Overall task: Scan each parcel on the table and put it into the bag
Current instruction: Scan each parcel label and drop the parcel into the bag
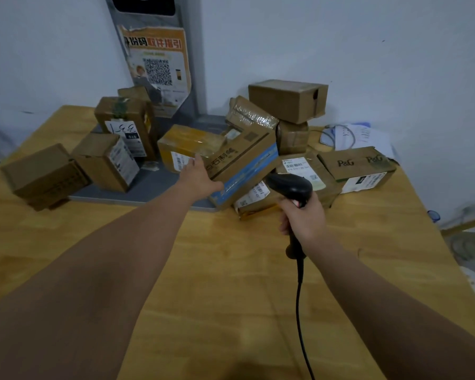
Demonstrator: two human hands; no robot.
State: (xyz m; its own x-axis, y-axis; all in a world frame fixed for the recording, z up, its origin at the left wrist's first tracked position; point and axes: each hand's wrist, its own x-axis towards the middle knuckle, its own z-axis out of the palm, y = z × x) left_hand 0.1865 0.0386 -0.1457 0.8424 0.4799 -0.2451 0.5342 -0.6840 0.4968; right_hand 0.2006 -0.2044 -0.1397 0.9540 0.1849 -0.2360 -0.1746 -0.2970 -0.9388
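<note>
Several cardboard parcels crowd the far side of the wooden table (pixel 231 270). My left hand (pixel 200 176) is stretched forward, its fingers wrapped on the left edge of a tilted blue-striped parcel (pixel 244 163) that leans over other boxes. My right hand (pixel 303 218) grips a black barcode scanner (pixel 291 185) by the handle, its head pointing at the parcels; its black cable (pixel 299 311) hangs toward me. Just behind the scanner lies a labelled parcel (pixel 305 168), and a P&G box (pixel 359 167) sits to its right. No bag is in view.
A grey board (pixel 137 187) lies under the left parcels. A stand with a QR-code poster (pixel 157 67) rises against the white wall. Papers (pixel 354 135) lie at the back right. Clutter sits on the floor past the table's right edge.
</note>
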